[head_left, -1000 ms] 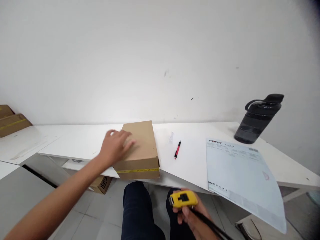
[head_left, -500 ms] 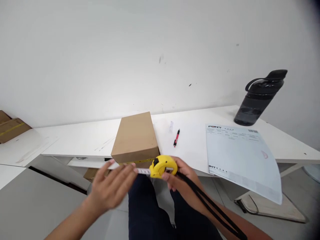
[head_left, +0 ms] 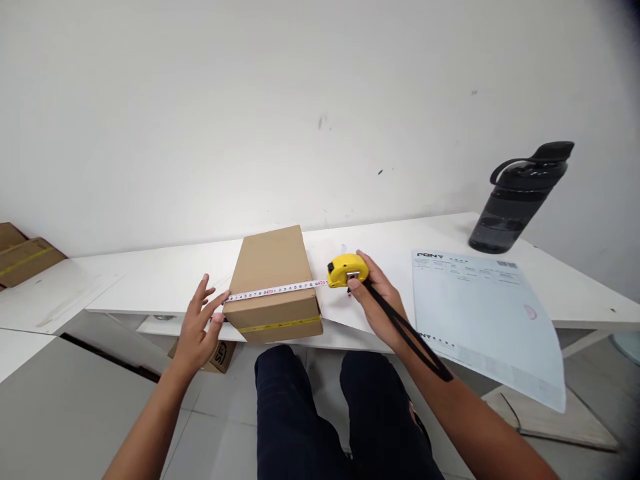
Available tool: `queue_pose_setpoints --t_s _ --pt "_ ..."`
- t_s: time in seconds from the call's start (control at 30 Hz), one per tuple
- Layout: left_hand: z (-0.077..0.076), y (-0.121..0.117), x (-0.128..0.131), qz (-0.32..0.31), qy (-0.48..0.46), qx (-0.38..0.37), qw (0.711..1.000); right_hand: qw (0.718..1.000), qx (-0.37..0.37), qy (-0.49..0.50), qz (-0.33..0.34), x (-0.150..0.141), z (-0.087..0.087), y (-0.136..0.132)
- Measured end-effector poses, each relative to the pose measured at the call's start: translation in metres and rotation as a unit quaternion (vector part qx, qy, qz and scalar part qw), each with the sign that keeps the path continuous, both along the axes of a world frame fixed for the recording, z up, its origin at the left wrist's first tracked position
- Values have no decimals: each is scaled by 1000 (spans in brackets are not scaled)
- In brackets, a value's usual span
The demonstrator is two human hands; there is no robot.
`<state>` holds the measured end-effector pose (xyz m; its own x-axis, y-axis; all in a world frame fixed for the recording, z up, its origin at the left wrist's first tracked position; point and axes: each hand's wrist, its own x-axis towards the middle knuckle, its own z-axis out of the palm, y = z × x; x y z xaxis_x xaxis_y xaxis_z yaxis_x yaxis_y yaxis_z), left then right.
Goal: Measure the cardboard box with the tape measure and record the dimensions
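Note:
My right hand [head_left: 377,297] is closed around a yellow tape measure [head_left: 350,268], with a black wrist strap [head_left: 407,333] hanging along the forearm. From the case a white blade [head_left: 280,290] with black and red numbers runs left across the top of a brown cardboard box [head_left: 273,257], near its front edge. My left hand [head_left: 203,327] is beside the box's front left corner, fingers spread, one fingertip touching the blade's end. Yellow tape crosses the box's front face. Partly hidden behind the tape measure lies a red and black pen [head_left: 349,292].
On the white desk [head_left: 165,283] a dark water bottle [head_left: 520,200] stands at the right, near a printed sheet [head_left: 480,320] overhanging the front edge. More cardboard boxes [head_left: 30,260] are at far left. Another box [head_left: 220,357] sits below the desk.
Both hands have moved up and apart, from in front of the box to its top. More blade is out, now lying across the box. My left fingers have spread.

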<state>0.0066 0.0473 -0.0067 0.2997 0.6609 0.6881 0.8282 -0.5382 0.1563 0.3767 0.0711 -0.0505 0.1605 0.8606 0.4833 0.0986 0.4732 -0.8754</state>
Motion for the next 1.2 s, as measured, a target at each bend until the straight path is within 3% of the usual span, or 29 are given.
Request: queue_pose_setpoints --t_s 0.13,0.33,0.53,0.67,0.8,0.87,0.97,1.1,1.2 --pt "-4 -9 14 -7 13 -9 1000 998 -48 -3 36 -14 9 -2" --pt "-1 -7 17 18 62 50 997 997 -51 10 50 -15 8 -4" --pt "8 -5 17 90 101 228 964 998 -29 49 39 -17 11 -11" --pt "2 -38 35 65 129 304 942 990 -68 114 54 -6 -1 -48" --pt "-35 -84 84 -93 163 246 951 954 -195 173 148 2 -50 -98" --pt "-65 -100 111 -153 139 168 964 929 -255 203 174 -2 -79 -120" --pt "-116 -111 139 -190 92 53 976 895 -315 253 188 -12 -112 -147" --pt "-171 -111 152 -191 17 -76 979 848 -387 320 173 -20 -131 -172" --pt "-193 -107 156 -196 -74 -153 966 830 -407 322 204 -18 -133 -177"
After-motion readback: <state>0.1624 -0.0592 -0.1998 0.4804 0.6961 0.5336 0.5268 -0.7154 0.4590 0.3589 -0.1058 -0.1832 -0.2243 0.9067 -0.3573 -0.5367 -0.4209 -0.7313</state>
